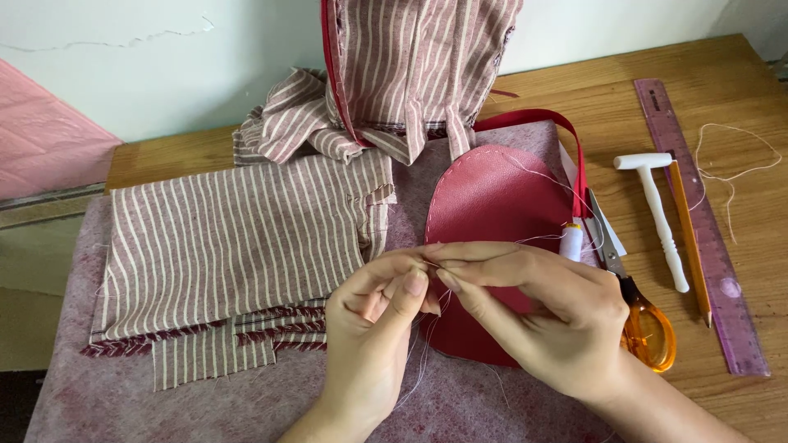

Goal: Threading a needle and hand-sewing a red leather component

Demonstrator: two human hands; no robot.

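While pinched together over the work, left hand and right hand meet fingertip to fingertip above the red oval leather piece. Left thumb and forefinger closed tight on fine white thread; right forefinger and thumb closed against the same spot. Whether a needle sits in the pinch: cannot tell, too small and covered by fingers. Thread barely visible, running from the pinch toward the small white thread spool standing just beside the leather's right edge; another strand trailing down below the left hand.

Lower part of the leather piece hidden under both hands. White stitching along its upper rim. Lies on a mottled pink-grey felt mat, itself on a brown wooden table.

Left of the hands: folded dusty-pink striped fabric pieces, more of the same cloth bunched behind and cut off by the top edge. Red ribbon curving out from under it.

Right side: orange-handled scissors, blades partly hidden behind spool and right hand; white T-shaped plastic tool; orange pencil; translucent purple ruler; loose off-white thread on bare wood.
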